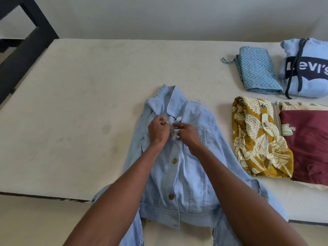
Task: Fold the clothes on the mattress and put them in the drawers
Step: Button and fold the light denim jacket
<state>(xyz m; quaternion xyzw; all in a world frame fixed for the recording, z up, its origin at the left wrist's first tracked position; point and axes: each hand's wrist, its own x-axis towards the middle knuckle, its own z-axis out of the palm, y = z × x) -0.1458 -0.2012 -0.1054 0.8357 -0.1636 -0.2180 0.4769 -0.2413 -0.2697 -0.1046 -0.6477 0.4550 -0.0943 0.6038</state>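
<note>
A light blue denim jacket [191, 171] lies front up on the cream mattress [79, 103], collar away from me, its sleeves hanging over the near edge. My left hand [158, 129] and my right hand [187, 133] meet at the upper chest, just below the collar. Each pinches an edge of the jacket's front opening around a button there. Lower brass buttons sit along the placket; the front gapes between them.
Folded clothes lie at the right: a blue zigzag garment [257, 71], a light blue hoodie with a logo [307, 68], a mustard floral shirt [257, 139] and a maroon top [308, 146]. A dark frame [26, 48] stands at the far left. A wall runs behind.
</note>
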